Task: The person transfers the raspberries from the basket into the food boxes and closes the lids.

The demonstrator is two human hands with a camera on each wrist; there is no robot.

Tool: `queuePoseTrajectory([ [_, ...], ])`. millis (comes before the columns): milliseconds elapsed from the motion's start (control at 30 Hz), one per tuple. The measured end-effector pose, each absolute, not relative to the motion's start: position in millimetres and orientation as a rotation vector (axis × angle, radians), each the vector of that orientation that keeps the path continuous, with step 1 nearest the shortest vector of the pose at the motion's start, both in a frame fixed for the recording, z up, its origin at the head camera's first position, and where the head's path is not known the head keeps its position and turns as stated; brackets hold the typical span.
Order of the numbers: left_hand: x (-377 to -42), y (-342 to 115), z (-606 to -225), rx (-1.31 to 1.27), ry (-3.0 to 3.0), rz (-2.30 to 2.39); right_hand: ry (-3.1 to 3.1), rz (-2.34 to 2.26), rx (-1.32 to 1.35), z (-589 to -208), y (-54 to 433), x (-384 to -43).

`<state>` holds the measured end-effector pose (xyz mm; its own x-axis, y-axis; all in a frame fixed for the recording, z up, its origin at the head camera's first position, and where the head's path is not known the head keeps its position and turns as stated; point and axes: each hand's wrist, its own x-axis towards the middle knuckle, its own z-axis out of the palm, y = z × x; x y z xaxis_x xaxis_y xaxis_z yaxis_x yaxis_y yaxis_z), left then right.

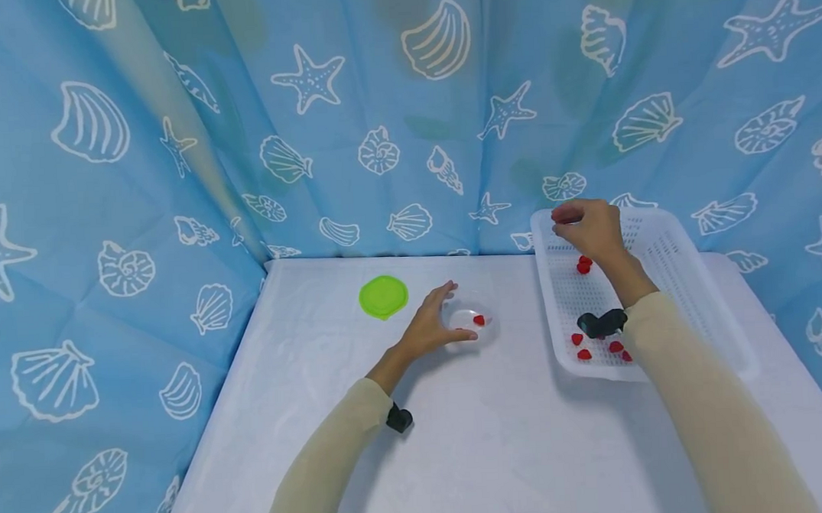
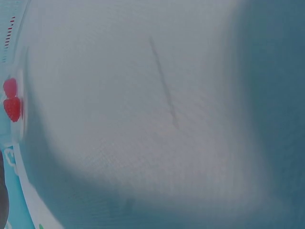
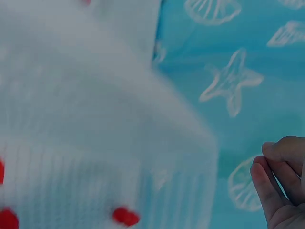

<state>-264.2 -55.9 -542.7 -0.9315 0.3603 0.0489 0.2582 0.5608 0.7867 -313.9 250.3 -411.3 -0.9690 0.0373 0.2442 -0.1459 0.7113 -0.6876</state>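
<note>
My left hand (image 1: 428, 325) curves its thumb and fingers round the left side of a small clear bowl (image 1: 490, 331). Red raspberries (image 1: 479, 320) lie inside it; the left wrist view shows two raspberries (image 2: 13, 109) at its left edge. Above the far left part of a white perforated basket (image 1: 720, 327) is my right hand (image 1: 592, 229), its fingers loosely bent and the fingertips close to the thumb. No fruit shows between them in the right wrist view, where the hand (image 3: 283, 183) is at the lower right. Several raspberries (image 1: 584, 354) lie in the basket.
A round green lid (image 1: 384, 297) lies on the white tabletop (image 1: 474, 437), left of and behind the bowl. Behind the table hangs a blue curtain (image 1: 381, 196) with shells and starfish; it also covers the left side. The basket stands at the table's right.
</note>
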Motion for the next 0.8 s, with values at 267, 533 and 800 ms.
queuePoseTrajectory([
  [267, -265, -58, -544, 0.556, 2.667, 1.340, -2.846, 1.028, -0.085, -442, 280, -324],
  [533, -265, -54, -546, 0.551, 2.666, 1.344, -3.009, 0.997, -0.206, -474, 298, -323],
  [800, -266, -57, -545, 0.514, 2.675, 1.315, -3.092, 0.954, -0.205, -486, 299, -326],
])
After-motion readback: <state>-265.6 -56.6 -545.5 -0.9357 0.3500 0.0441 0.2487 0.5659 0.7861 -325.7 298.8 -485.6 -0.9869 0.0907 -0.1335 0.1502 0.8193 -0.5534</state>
